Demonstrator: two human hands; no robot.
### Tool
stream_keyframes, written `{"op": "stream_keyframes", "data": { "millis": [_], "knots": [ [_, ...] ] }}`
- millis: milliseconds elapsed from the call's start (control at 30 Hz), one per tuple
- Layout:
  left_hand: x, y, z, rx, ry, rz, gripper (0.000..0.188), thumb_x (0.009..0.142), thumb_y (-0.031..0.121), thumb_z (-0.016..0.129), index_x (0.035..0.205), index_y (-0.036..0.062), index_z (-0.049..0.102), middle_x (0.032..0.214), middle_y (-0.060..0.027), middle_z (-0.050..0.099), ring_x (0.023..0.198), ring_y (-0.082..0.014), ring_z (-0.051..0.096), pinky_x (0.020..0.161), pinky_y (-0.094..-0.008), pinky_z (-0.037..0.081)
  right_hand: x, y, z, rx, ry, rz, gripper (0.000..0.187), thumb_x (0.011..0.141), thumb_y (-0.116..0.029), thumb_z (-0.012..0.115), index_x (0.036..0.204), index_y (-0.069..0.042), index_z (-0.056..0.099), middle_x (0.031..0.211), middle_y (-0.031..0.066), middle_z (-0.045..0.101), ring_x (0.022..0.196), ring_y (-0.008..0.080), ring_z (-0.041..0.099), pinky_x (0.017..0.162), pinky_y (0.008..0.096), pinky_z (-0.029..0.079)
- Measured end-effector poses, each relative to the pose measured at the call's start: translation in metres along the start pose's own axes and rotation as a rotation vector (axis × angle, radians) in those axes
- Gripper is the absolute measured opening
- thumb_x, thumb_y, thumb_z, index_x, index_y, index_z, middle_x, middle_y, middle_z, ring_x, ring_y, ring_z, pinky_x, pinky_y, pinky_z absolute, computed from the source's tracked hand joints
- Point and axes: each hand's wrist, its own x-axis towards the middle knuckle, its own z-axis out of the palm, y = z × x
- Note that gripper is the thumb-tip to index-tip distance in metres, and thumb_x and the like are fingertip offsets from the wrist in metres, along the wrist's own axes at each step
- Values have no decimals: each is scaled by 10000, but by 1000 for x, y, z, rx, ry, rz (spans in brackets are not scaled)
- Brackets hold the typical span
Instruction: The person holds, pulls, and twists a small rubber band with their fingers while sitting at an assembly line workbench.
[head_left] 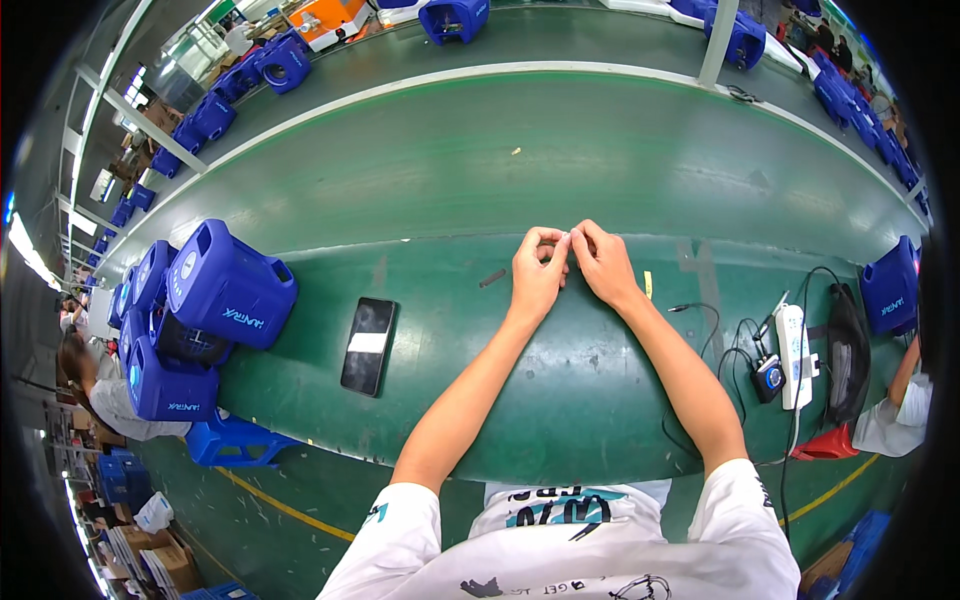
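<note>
Both hands meet near the far edge of the green worktop (pixel 560 400), fingertips together: the left hand (pixel 537 275) and the right hand (pixel 603 262) are curled almost closed, each pinching one small pale piece (pixel 568 238) between thumb and forefinger, too small to tell what it is. A black phone (pixel 369 345) lies flat to the left of the hands, and beyond it blue plastic housings (pixel 205 310) are stacked at the worktop's left edge. A white power strip (pixel 793 355) with black cables lies near the right edge, and a short dark strip (pixel 492 278) rests just left of the left hand.
</note>
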Motion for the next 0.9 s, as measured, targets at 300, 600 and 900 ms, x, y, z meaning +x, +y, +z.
{"op": "stream_keyframes", "data": {
  "millis": [300,600,900],
  "knots": [
    [0,1,0,27,-16,0,190,1065,197,685,1102,22,621,728,-19,644,557,-62,535,500,-230,406,0,1,1,38,-10,7,253,1066,-227,596,946,-6,621,628,131,556,537,210,520,542,389,399],
    [-2,-3,-4,0,-23,8,177,1082,198,654,1105,30,604,729,-21,622,563,-72,532,504,-234,412,0,1,3,55,-44,4,235,1068,-226,603,987,-6,623,645,98,550,552,165,490,543,362,386],
    [2,-1,-4,-114,-17,28,166,1075,173,660,1098,19,604,733,-29,618,573,-82,540,504,-238,418,1,7,3,113,-76,-2,239,1062,-235,618,1034,-2,667,644,85,552,550,144,485,540,349,377]
  ]
}}
